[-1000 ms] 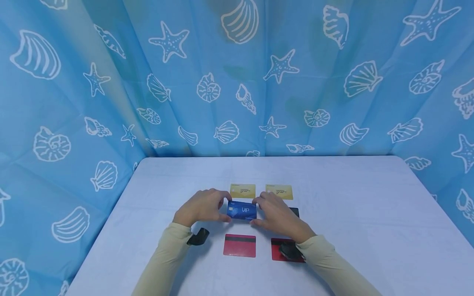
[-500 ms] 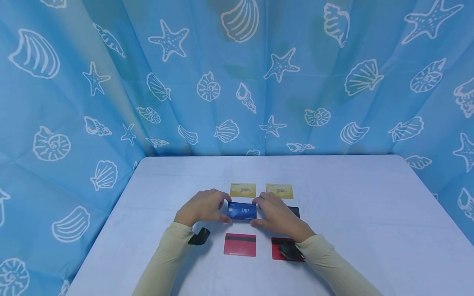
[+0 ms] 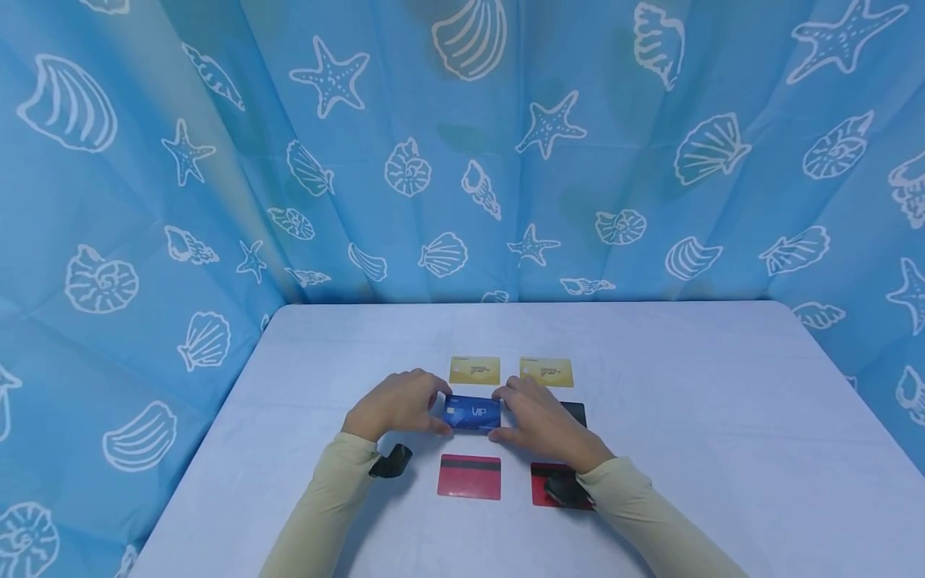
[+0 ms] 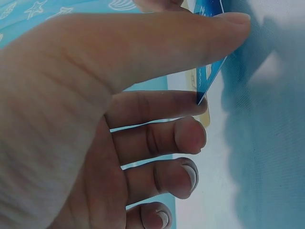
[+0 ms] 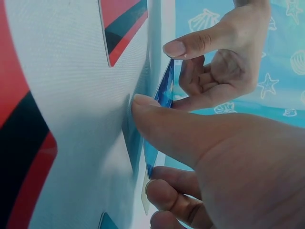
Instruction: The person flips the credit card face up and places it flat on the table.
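Observation:
A blue bank-style card (image 3: 472, 416) marked "VIP" is between both hands, in the middle of the group of cards. My left hand (image 3: 400, 404) pinches its left end between thumb and index finger. At the opposite end, my right hand (image 3: 540, 424) pinches it the same way. Seen from the right wrist, the blue card (image 5: 165, 90) stands tilted close over the white cloth, casting a shadow. The left wrist view shows the thumb (image 4: 190, 40) across one face, the other fingers spread behind. Partly behind the right hand lies a black card (image 3: 576, 413).
Two gold cards (image 3: 474, 370) lie side by side beyond the hands. Nearer are a pink card (image 3: 470, 480) with a dark stripe and a red card (image 3: 542, 488) partly covered by the right wrist's camera. A blue shell-patterned curtain (image 3: 448, 201) hangs behind the white table (image 3: 694, 385).

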Action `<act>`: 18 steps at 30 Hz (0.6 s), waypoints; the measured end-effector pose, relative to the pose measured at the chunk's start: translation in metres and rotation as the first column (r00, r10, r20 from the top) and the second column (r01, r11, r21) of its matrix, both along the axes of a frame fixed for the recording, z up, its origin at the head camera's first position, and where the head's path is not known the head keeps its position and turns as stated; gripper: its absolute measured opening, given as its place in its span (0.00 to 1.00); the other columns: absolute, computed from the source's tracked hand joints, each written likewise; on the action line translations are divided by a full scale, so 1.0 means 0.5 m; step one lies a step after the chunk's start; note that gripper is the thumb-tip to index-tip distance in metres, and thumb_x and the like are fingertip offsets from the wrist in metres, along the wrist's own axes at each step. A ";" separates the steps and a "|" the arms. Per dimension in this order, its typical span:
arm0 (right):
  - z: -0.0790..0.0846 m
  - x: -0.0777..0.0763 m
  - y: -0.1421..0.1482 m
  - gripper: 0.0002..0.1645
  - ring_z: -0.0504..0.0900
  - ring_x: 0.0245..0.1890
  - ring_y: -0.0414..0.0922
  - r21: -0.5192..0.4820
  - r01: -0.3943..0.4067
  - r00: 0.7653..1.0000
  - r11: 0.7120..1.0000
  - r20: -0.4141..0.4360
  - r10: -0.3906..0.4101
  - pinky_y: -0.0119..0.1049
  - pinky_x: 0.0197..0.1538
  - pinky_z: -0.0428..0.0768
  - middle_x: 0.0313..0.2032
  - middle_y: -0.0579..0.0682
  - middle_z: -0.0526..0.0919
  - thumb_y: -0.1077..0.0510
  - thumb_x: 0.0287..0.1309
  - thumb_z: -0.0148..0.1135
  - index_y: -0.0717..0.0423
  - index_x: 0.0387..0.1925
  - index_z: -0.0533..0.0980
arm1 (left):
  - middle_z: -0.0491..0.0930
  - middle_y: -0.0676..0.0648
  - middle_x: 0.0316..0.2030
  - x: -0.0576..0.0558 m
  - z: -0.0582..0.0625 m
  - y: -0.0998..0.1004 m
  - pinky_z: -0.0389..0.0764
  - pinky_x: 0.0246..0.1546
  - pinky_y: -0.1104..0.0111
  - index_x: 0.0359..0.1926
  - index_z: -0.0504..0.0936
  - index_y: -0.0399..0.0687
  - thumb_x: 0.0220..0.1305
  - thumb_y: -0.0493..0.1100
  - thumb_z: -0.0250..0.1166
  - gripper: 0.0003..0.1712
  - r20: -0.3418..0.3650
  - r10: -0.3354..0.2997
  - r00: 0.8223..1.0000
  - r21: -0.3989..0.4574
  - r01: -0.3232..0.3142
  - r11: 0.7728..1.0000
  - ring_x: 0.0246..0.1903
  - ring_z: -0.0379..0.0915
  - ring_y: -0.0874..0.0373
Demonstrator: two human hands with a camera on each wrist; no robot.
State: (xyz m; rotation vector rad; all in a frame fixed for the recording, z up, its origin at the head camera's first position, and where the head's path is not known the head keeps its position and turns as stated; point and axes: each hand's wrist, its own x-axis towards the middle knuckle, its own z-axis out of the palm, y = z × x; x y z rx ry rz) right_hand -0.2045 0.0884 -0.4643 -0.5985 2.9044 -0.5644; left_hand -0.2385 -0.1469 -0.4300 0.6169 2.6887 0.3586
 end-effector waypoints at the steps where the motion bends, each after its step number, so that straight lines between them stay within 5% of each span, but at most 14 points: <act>1: 0.000 0.000 0.000 0.37 0.73 0.47 0.45 -0.001 0.001 1.000 1.000 0.002 -0.001 0.43 0.58 0.78 0.48 0.49 0.81 0.43 0.52 0.80 0.55 0.60 0.79 | 0.79 0.53 0.34 -0.001 0.000 0.000 0.76 0.37 0.65 0.60 0.84 0.50 0.53 0.57 0.80 0.35 -0.002 -0.001 1.000 -0.001 0.001 1.000 0.35 0.73 0.58; 18: -0.003 0.000 -0.001 0.34 0.74 0.47 0.45 0.005 0.002 1.000 1.000 0.019 -0.002 0.42 0.57 0.78 0.47 0.48 0.81 0.43 0.55 0.78 0.54 0.59 0.80 | 0.79 0.52 0.32 -0.004 -0.006 0.003 0.75 0.35 0.66 0.57 0.87 0.49 0.54 0.56 0.80 0.31 0.004 -0.013 1.000 -0.010 0.013 1.000 0.34 0.73 0.58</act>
